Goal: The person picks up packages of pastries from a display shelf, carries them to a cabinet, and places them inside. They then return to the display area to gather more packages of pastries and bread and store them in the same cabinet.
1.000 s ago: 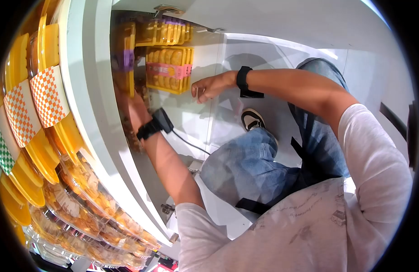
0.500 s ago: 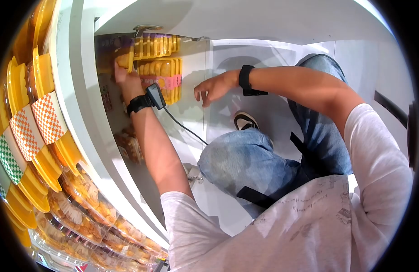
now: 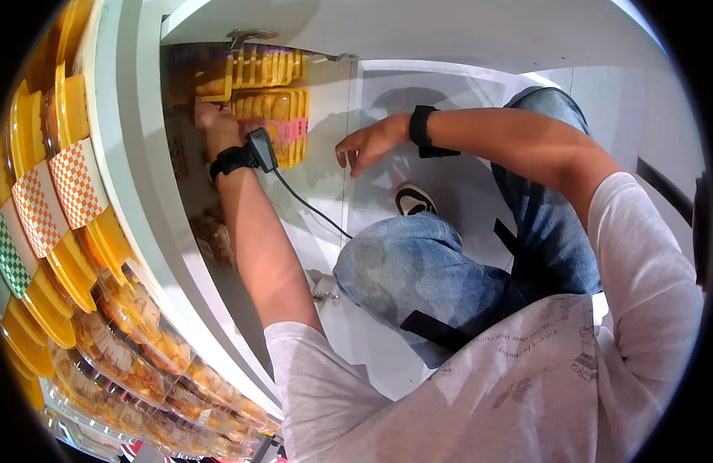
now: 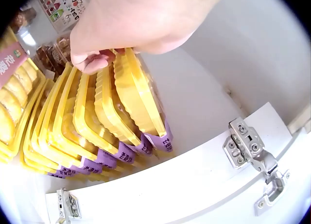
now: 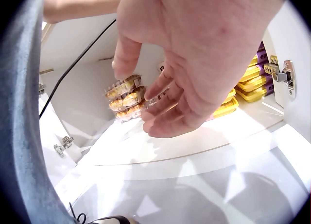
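Note:
Inside the low cabinet my left hand (image 3: 216, 117) grips the upper edge of a yellow pastry tray (image 4: 138, 98) with a purple band. That tray stands on edge at the end of a row of similar purple-banded trays (image 4: 80, 122), leaning against its neighbour. Part of its top is hidden by my fingers. Beside the row are yellow trays with a pink band (image 3: 283, 130), holding round pastries. My right hand (image 3: 370, 145) hangs in front of the cabinet opening with its fingers loosely bent and nothing in it.
Clear packs of pastries (image 5: 127, 98) stack deeper in the cabinet. The raised cabinet door (image 3: 449, 31) and its metal hinge (image 4: 250, 144) border the space. A black cable (image 3: 310, 204) runs from the left wrist. Left of the cabinet, shelves bear packs with checkered bands (image 3: 79, 184).
My left hand has brought the purple-banded tray from the cabinet's left side against the end of the row. The right hand has stayed nearly in place.

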Available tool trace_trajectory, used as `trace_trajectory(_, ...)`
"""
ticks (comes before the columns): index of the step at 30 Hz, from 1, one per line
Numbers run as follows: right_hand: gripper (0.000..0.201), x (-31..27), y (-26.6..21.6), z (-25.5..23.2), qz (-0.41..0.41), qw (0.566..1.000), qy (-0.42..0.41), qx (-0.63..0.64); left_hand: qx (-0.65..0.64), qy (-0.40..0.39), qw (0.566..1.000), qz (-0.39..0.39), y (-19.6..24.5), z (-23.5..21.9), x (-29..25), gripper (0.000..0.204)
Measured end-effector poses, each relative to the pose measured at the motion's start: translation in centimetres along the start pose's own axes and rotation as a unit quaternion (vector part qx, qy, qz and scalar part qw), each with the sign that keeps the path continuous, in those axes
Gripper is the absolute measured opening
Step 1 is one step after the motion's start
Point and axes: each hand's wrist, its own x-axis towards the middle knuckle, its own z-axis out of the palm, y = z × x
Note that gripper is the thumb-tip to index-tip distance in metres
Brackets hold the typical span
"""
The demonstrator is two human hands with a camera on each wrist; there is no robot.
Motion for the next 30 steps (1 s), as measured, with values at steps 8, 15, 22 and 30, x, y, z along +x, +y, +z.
trace_trajectory(8,0.048,-0.5,-0.2,0.0,0.014,1.000,-0.002,0.008,0.022,0.028,0.999,0.034,0.7,6.9,-6.1,0.028)
trace_trajectory(15,0.051,0.9,1.5,0.0,-0.016,1.000,-0.006,-0.007,0.048,0.043,0.997,0.033,0.7,5.8,-5.4,0.026)
trace_trajectory(22,0.045,-1.3,-1.3,0.8,0.007,0.984,0.038,-0.176,0.116,0.204,0.966,0.112,-0.1,4.7,-12.7,0.026)
trace_trajectory(30,0.023,-4.7,-4.1,4.3,0.073,0.946,0.081,-0.305,0.152,0.107,0.974,0.131,-6.3,1.1,-29.7,0.014)
